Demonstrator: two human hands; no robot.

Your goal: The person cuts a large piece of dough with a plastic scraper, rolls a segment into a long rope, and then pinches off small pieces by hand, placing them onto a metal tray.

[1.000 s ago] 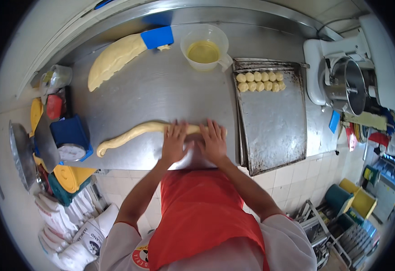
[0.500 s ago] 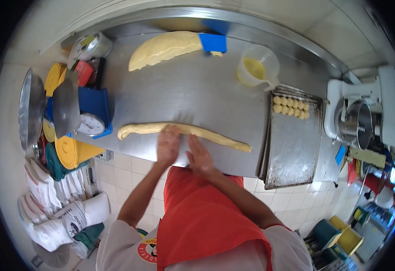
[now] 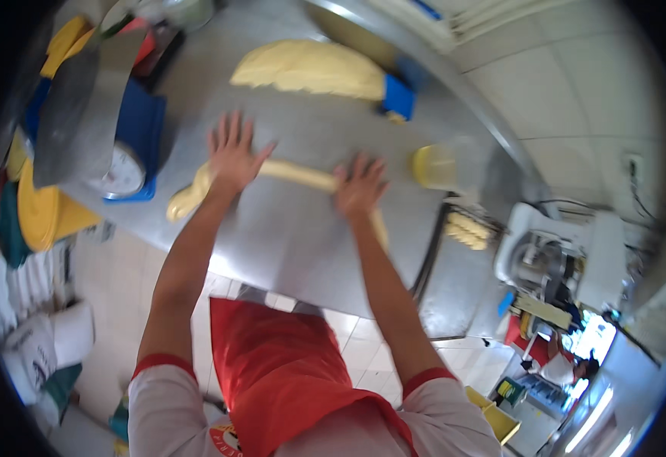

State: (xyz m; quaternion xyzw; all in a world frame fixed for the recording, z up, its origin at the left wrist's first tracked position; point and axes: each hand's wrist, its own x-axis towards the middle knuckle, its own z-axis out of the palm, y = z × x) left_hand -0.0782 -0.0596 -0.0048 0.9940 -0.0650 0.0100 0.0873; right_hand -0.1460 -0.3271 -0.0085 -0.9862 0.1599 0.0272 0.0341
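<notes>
A long rope of pale dough [image 3: 295, 174] lies across the steel table [image 3: 287, 244]. My left hand [image 3: 230, 152] lies spread over its left part, fingers apart, and the rope's left end bends toward me past it. My right hand [image 3: 360, 183], fingers also apart, rests on the rope further right, where its end turns toward me. At the back lies a big slab of dough [image 3: 302, 68] with a blue scraper [image 3: 398, 95] at its right end. A clear jug of yellow liquid [image 3: 433, 166] stands right of my right hand, blurred.
A scale with a blue base [image 3: 139, 137] and metal pans crowds the left end. Trays [image 3: 443, 289] with dough balls [image 3: 466, 232] lie right, beside a white mixer [image 3: 607, 259]. Sacks [image 3: 51, 343] are at lower left. Another person [image 3: 558, 365] is at far lower right.
My hands have moved apart along the rope, fingers spreading, and the rope now bends toward me at both ends. The view has swung, shifting the scale higher and the mixer lower.
</notes>
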